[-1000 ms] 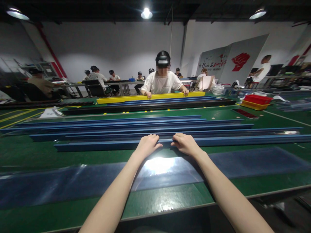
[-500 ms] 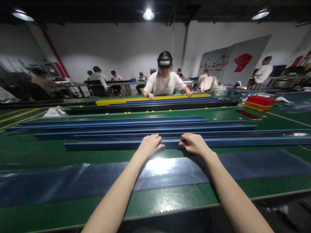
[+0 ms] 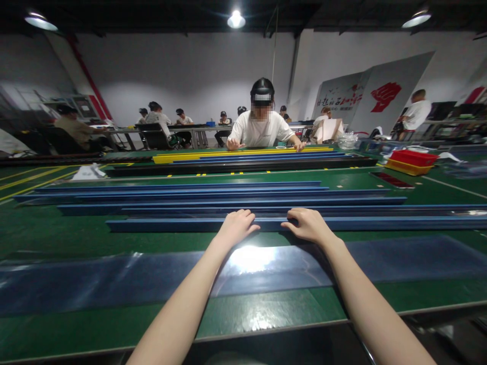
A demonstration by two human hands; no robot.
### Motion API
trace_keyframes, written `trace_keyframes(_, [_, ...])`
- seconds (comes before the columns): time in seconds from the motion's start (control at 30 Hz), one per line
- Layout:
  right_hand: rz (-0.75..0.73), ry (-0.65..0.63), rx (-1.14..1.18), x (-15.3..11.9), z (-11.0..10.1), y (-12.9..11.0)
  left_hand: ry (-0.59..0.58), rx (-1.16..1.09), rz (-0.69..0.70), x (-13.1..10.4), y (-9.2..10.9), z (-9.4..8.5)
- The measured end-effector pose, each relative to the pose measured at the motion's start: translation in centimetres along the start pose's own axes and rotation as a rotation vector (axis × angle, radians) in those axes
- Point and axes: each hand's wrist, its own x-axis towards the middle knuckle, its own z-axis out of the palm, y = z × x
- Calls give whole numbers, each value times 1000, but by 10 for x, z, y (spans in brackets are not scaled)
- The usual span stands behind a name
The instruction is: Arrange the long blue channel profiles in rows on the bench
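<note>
A long blue channel strip [image 3: 365, 223] lies crosswise on the green table, the nearest of several. My left hand [image 3: 238, 226] grips its near wall, with the fingers over the top edge and the thumb on the front face. To the right, my right hand [image 3: 305, 223] holds the same strip with curled fingers, its thumb pointing at the left hand. A short stretch of the strip shows between the thumbs. Under my forearms a clear, bluish plastic sheet [image 3: 163, 276] lies flat, with glare in its middle.
More blue channel strips [image 3: 228, 202] lie beyond. Farther off are a black strip [image 3: 243, 166] and a yellow strip [image 3: 171, 158], where a co-worker [image 3: 262, 126] in a white shirt has both hands. A red bin [image 3: 413, 159] and a phone [image 3: 392, 180] sit at right.
My hands keep their place on the strip; the view has shifted slightly. Across the table, the co-worker's hand on the left side of the view has lifted off the yellow strip.
</note>
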Motion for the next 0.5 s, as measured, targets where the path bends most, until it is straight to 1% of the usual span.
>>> trace_keyframes(0.33, [-70, 22, -22, 8, 9, -22, 3, 20, 10, 1, 0, 3])
trace_keyframes(0.5, [-60, 26, -10, 11, 12, -22, 9, 22, 11, 1, 1, 3])
